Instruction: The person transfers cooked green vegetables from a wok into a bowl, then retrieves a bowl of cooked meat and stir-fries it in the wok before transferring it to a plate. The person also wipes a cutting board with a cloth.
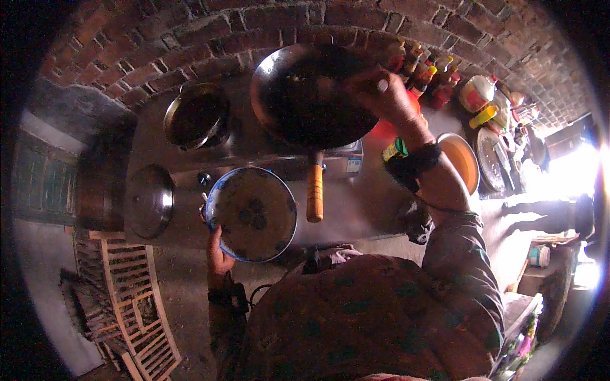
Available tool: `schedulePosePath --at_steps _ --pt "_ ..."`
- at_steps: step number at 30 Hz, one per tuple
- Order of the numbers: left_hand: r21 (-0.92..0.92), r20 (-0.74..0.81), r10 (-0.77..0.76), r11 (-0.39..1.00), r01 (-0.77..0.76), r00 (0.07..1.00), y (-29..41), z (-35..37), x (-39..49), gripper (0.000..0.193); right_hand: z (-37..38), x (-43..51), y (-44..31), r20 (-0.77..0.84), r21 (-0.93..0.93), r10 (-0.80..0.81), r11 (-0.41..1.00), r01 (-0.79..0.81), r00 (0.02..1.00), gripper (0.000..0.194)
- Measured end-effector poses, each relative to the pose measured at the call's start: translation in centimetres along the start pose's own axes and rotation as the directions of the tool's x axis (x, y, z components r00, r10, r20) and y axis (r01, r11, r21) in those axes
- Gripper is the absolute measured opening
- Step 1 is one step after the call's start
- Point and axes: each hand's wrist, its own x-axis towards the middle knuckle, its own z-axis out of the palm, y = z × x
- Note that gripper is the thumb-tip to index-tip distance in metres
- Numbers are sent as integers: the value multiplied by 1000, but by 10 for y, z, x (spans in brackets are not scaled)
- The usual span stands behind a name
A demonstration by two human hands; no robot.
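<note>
My left hand (220, 255) grips the near left side of a round bowl or deep plate (271, 209) with a blue-and-white rim. Its inside looks brownish with dark patches; I cannot tell pattern from contents. Beyond it sits a dark wok (305, 109) on a stove, its wooden handle (314, 195) pointing towards me. Over the wok's right side, my right hand (393, 97) is closed around a utensil whose round handle end (382, 85) shows. The utensil's working end is lost in the dark wok.
A metal pot (171, 121) and a round lid (162, 202) lie left of the wok. Several sauce bottles (421, 78) line the brick wall at right. An orange-brown basin (462, 159) and a cutting board with a knife (493, 159) are farther right. A slatted wooden chair (128, 281) stands lower left.
</note>
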Motion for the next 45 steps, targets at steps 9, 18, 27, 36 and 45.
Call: schedulePosePath --at_steps 9,18,27,36,45 --pt "186 75 20 982 -34 997 -5 -1 -14 61 -14 40 37 48 -372 81 926 -58 996 20" --pt "351 -118 -105 926 140 987 -7 42 -16 68 51 -2 49 574 -47 -216 954 295 790 20" --pt "498 -80 -218 836 229 973 -41 44 1 55 52 -105 44 351 -191 -224 934 303 909 22" --pt "619 -163 -311 707 342 936 -95 13 8 37 -19 -286 25 176 -334 28 942 33 984 27" --pt "463 -169 -436 757 462 884 -206 65 -4 51 -93 -429 117 203 -676 482 699 -234 852 65"
